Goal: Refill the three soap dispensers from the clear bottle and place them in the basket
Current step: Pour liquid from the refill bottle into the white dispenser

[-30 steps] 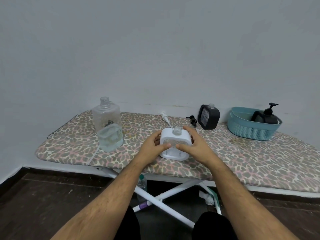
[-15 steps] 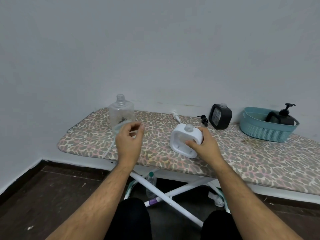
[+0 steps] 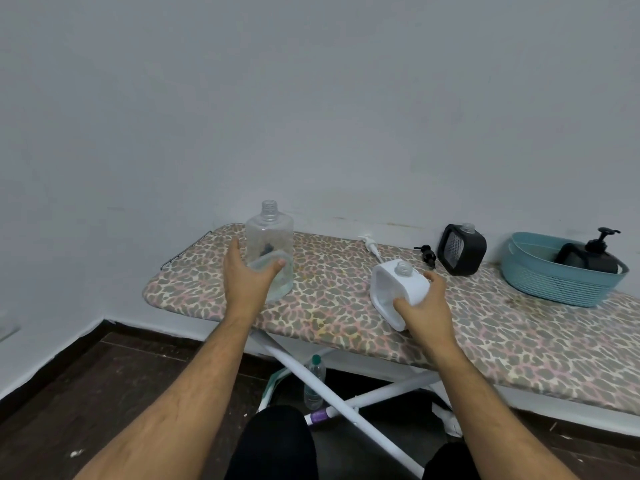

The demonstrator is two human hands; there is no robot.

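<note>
The clear bottle [image 3: 270,237] stands uncapped at the left end of the leopard-print ironing board [image 3: 332,306], with a little liquid at its bottom. My left hand [image 3: 247,278] is spread right in front of its lower part, fingers apart, thumb near its right side. My right hand [image 3: 422,313] grips the white dispenser [image 3: 398,285], which is uncapped and tilted on the board. A black dispenser [image 3: 462,249] stands uncapped near the wall. Another black dispenser [image 3: 592,258] with its pump on sits in the teal basket [image 3: 554,282] at the right.
A white pump [image 3: 370,244] and a black pump [image 3: 427,254] lie on the board behind the white dispenser. A small water bottle [image 3: 314,382] stands on the floor among the board's white legs. The wall runs close behind the board.
My left hand let go of the white dispenser and moved left to the clear bottle. My right hand kept the white dispenser and tilted it. The view shifted left.
</note>
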